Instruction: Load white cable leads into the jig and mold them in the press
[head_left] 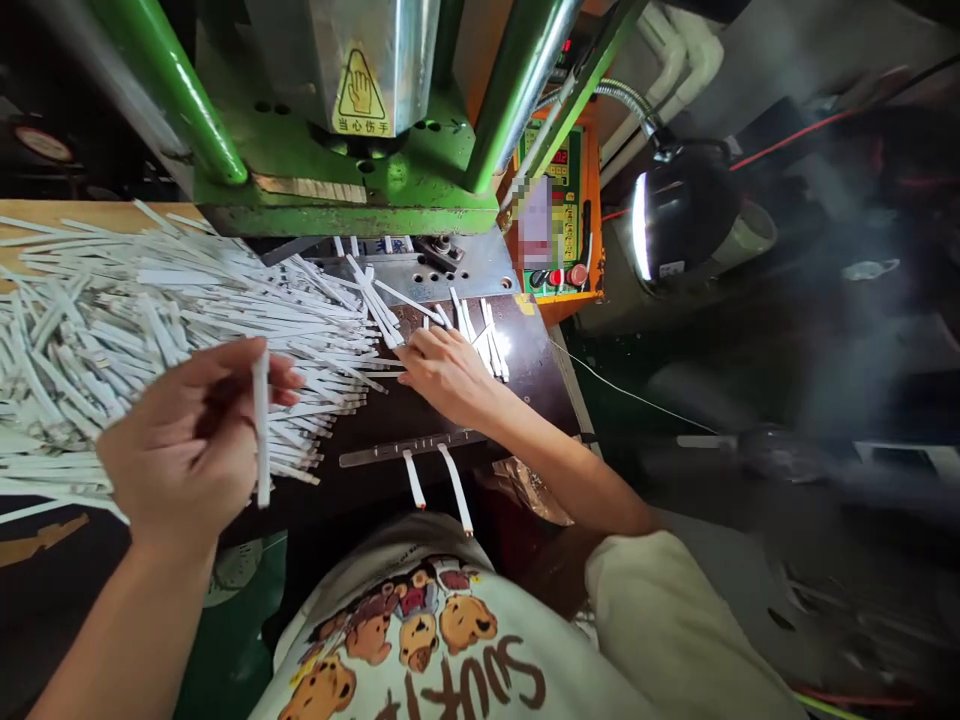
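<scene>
My left hand (191, 435) is raised over the near edge of the heap, its fingers closed on a short white flat strip (262, 430) that hangs roughly upright. My right hand (450, 375) rests low over the dark table, knuckles up and fingers bent inward; its fingertips are partly hidden, so what they grip cannot be made out. A few white strips (373, 305) lie right by its fingers, and several more (491, 340) lie just beyond it. Closer to my body is a slotted clear bar (375, 453) with two white strips (457, 490) extending from it.
A large heap of white strips (97, 330) covers the table's left side. Behind stands a green press (345, 215) with a hand-warning label and a metal die plate (480, 262). An orange control box (592, 250) and a lit lamp (675, 225) are at right.
</scene>
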